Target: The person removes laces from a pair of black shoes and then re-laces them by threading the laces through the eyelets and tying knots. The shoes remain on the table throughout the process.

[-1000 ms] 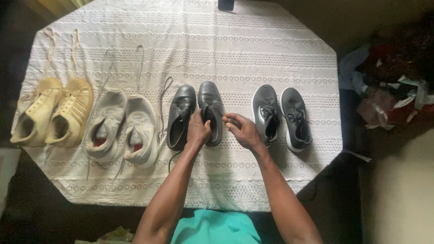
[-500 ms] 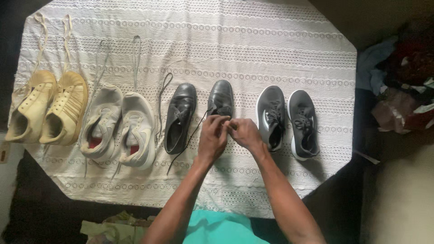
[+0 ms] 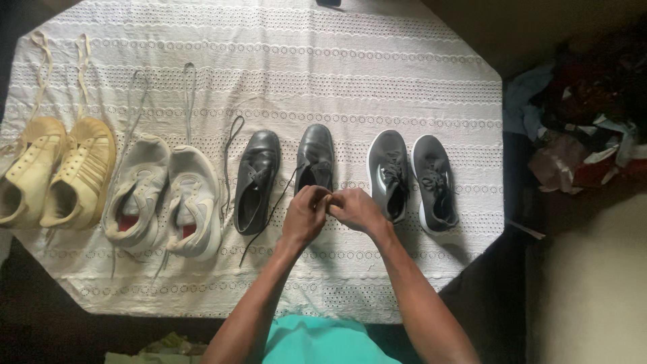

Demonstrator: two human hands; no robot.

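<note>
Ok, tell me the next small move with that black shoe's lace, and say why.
Probably draw the lace snug through the right black shoe. Both hands, left hand and right hand, meet at that shoe's opening, fingers pinched together, and a loose length of lace trails down across the white cloth beside the left black shoe. That slack suggests the lacing is unfinished.

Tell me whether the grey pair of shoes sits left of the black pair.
No, the grey shoes sit to the right of the black shoes, past the right hand.
</note>
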